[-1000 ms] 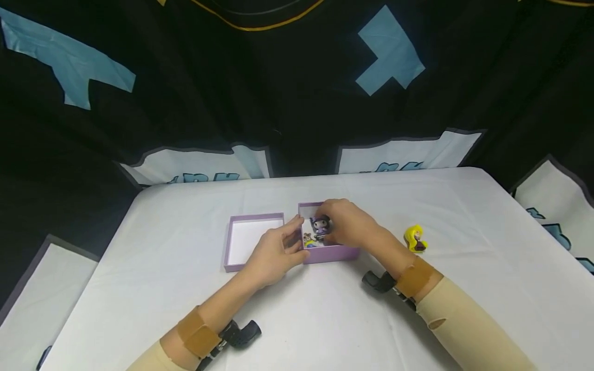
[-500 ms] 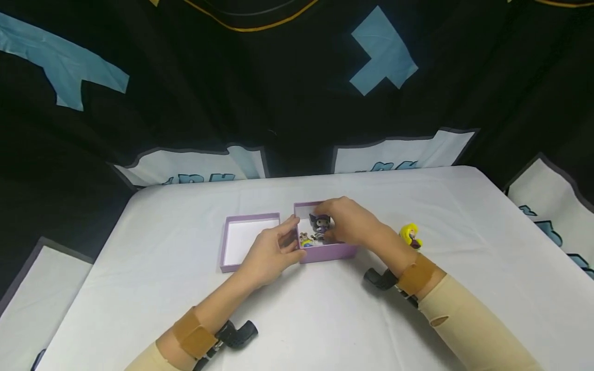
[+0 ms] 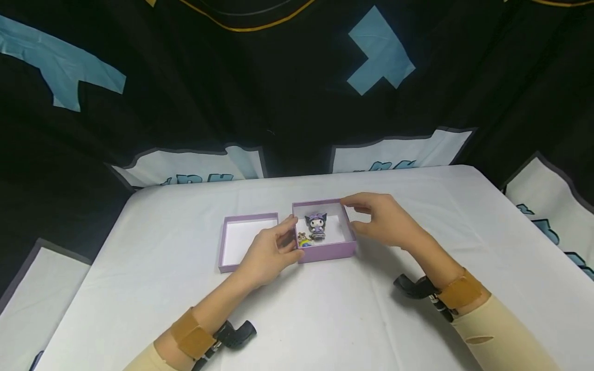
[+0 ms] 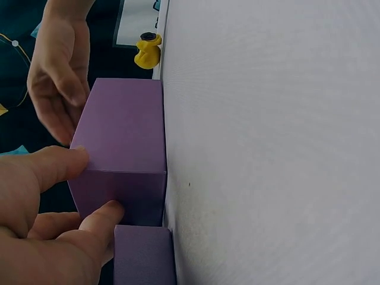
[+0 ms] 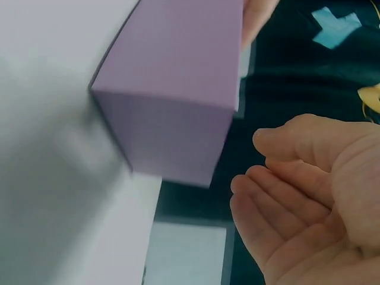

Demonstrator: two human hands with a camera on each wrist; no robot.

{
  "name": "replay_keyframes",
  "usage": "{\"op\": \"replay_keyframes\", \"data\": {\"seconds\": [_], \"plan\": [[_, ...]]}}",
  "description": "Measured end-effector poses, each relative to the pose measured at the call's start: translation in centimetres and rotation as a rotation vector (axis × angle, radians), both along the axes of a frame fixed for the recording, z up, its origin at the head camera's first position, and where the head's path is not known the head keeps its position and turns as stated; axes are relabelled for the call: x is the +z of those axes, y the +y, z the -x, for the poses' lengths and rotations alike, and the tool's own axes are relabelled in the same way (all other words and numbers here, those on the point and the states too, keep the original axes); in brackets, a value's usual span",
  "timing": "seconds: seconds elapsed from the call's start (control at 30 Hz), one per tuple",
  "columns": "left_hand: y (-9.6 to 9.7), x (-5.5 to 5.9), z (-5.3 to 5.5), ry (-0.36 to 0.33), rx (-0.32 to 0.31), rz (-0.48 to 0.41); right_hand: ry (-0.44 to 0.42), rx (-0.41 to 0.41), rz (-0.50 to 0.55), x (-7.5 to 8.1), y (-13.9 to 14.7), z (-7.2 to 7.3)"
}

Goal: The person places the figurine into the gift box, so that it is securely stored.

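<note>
A purple box (image 3: 326, 252) with a white inside stands uncovered on the table. In it sits a small figurine (image 3: 317, 225) with a white face and dark pointed ears, beside a smaller colourful figure (image 3: 303, 239) at the front left. My left hand (image 3: 269, 256) holds the box's left side, thumb at the front corner and fingers along the side wall. By the right rim is my right hand (image 3: 385, 219), fingers loosely bent and nothing in its palm; the right wrist view shows a gap between it and the box.
Left of the box lies a shallow purple-rimmed lid (image 3: 232, 268), inside up, partly behind my left hand. A yellow figurine (image 4: 148, 52) stands beyond the box in the left wrist view; my right arm hides it in the head view. A black curtain (image 3: 297, 103) hangs behind the table.
My right hand has let go of the dark-eared figurine inside the box and moved right, out to the rim. The figurine now stands facing forward. My left hand stays on the box.
</note>
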State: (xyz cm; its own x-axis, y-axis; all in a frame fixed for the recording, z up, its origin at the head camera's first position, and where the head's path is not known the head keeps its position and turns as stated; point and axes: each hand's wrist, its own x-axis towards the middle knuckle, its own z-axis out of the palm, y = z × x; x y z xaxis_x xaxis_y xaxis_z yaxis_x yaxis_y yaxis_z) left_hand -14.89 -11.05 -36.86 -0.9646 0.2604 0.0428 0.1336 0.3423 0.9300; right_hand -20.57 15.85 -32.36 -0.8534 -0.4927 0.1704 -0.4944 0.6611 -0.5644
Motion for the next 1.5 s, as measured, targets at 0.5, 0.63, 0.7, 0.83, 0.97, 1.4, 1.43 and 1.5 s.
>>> {"op": "replay_keyframes", "data": {"seconds": [0.5,0.63,0.7,0.83,0.97,1.4,1.43,1.5], "plan": [[0.0,-0.2,0.1,-0.003,-0.006,-0.007,-0.078,-0.148,0.053,-0.8,7.9,-1.0],[-0.1,-0.3,0.1,0.002,-0.005,-0.006,-0.1,-0.197,0.012,-1.2,9.4,-1.1],[-0.1,-0.3,0.1,0.002,-0.006,-0.011,-0.12,-0.225,-0.014,-1.3,10.1,-1.3],[-0.1,-0.4,0.1,0.002,-0.013,-0.021,-0.164,-0.249,-0.078,-1.6,11.2,-1.4],[-0.1,-0.4,0.2,0.001,-0.017,-0.032,-0.217,-0.252,-0.123,-2.1,12.0,-1.4],[0.1,0.0,0.2,-0.015,-0.014,-0.054,-0.254,-0.22,-0.101,-2.9,11.5,-1.2],[0.1,0.0,0.2,-0.018,-0.01,-0.052,-0.252,-0.215,-0.094,-2.9,11.4,-1.2],[0.2,0.0,0.2,-0.027,-0.006,-0.054,-0.247,-0.206,-0.083,-3.0,11.3,-1.2]]}}
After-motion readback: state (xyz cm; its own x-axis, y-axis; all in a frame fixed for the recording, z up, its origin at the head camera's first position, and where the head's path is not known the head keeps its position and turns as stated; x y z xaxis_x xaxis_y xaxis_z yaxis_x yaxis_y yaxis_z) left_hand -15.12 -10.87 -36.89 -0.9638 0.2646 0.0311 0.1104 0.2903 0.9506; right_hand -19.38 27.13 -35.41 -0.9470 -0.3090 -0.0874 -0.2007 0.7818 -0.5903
